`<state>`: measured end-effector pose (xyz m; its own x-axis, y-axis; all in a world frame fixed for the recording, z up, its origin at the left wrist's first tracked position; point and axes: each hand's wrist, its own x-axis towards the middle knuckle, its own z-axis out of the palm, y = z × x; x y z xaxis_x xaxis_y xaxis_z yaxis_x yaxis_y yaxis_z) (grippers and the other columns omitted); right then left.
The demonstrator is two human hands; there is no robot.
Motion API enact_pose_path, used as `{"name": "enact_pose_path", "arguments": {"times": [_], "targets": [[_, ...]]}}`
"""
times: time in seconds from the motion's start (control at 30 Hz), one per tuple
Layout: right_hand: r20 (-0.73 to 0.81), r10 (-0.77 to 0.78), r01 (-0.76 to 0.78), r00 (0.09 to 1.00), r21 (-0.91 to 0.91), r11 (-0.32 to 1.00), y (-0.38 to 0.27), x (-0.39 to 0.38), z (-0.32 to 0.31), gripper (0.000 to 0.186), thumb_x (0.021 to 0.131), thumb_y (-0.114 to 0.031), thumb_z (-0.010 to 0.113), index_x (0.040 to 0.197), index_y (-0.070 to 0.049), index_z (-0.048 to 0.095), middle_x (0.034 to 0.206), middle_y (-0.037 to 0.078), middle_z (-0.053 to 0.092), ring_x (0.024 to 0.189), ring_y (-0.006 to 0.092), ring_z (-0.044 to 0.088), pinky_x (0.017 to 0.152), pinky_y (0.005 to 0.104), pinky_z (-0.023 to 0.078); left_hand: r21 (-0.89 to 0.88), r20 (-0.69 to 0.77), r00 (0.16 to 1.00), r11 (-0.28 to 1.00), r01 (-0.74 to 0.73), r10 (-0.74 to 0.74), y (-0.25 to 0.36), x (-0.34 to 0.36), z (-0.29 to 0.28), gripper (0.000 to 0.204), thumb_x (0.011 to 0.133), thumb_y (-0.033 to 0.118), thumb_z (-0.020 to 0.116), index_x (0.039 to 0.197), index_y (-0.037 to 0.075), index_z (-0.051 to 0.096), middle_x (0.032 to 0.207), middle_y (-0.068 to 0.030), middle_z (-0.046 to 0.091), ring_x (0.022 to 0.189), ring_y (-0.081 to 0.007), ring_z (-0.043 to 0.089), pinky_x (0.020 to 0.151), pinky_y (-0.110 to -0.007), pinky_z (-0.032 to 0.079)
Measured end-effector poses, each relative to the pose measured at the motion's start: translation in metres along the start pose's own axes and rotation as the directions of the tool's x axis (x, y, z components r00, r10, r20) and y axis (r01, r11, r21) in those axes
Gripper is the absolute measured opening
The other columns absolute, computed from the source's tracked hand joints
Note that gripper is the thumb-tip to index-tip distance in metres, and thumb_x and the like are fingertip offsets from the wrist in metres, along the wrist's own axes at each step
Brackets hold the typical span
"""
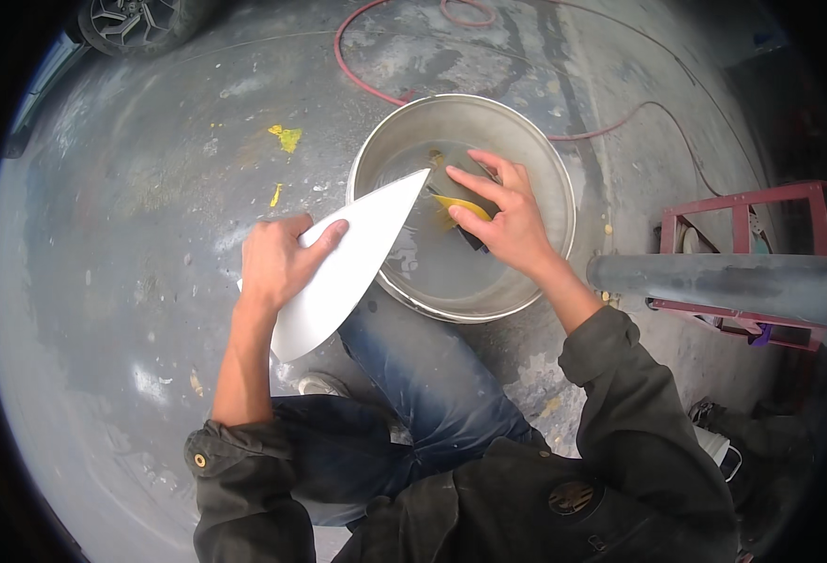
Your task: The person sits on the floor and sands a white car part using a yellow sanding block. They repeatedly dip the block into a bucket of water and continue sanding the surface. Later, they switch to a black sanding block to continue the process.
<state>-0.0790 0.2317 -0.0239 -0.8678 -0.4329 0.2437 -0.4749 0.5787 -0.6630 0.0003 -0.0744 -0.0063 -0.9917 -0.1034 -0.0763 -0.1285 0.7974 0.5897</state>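
The white panel [352,253] is held in the left grip [277,261], which is closed on its left edge with the thumb laid across the upper face. The panel is stiff-looking, smooth and curved along its sides, and its sharp tip is held over the rim of a round bucket [390,141]. The fingers of the right grip [507,211] are spread inside the bucket's outline; a yellow-and-black piece [461,205] is seen between thumb and fingers, but whether it is pinched cannot be told. Cloudy water [432,272] is contained in the pale-walled bucket. Around it, the grey floor [151,235] is marked by stains and yellow flakes [287,139].
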Motion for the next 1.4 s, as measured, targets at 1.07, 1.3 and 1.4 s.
{"name": "enact_pose_path", "arguments": {"times": [1.07,1.3,1.4], "targets": [[0.171,0.460,-0.464,0.871,0.592,0.659,0.015,-0.011,-0.016,0.049,0.097,-0.036,0.070,0.136,-0.006,0.064,0.123,0.013,0.067,0.102,0.0246,0.067,0.087,0.0360,0.057,-0.030,0.029,0.998,0.998,0.053,-0.052,-0.005,0.001,0.001,0.053,0.087,0.052,0.074,0.073,0.001,0.074,0.058,-0.0156,0.067,0.052,-0.0295,0.067,0.058,-0.039,0.054],[0.612,0.488,-0.653,0.622,0.750,-0.108,0.014,-0.005,-0.021,0.059,0.106,-0.053,0.048,0.138,-0.004,0.057,0.116,0.017,0.070,0.092,0.0265,0.072,0.072,0.0365,0.061,0.002,0.021,0.999,0.999,0.048,-0.048,0.003,0.001,-0.003,0.055,0.088,0.055,0.072,0.072,0.002,0.073,0.058,-0.0159,0.066,0.054,-0.0315,0.067,0.060,-0.041,0.054],[0.630,0.468,-0.648,0.620,0.747,-0.147,0.007,-0.004,-0.019,0.060,0.106,-0.053,0.047,0.139,-0.004,0.056,0.118,0.018,0.069,0.093,0.0273,0.072,0.073,0.0377,0.061,0.006,0.020,0.999,0.999,0.035,-0.035,0.001,0.003,-0.001,0.057,0.088,0.056,0.071,0.072,0.001,0.073,0.058,-0.0164,0.065,0.055,-0.0333,0.066,0.061,-0.043,0.054]]}}
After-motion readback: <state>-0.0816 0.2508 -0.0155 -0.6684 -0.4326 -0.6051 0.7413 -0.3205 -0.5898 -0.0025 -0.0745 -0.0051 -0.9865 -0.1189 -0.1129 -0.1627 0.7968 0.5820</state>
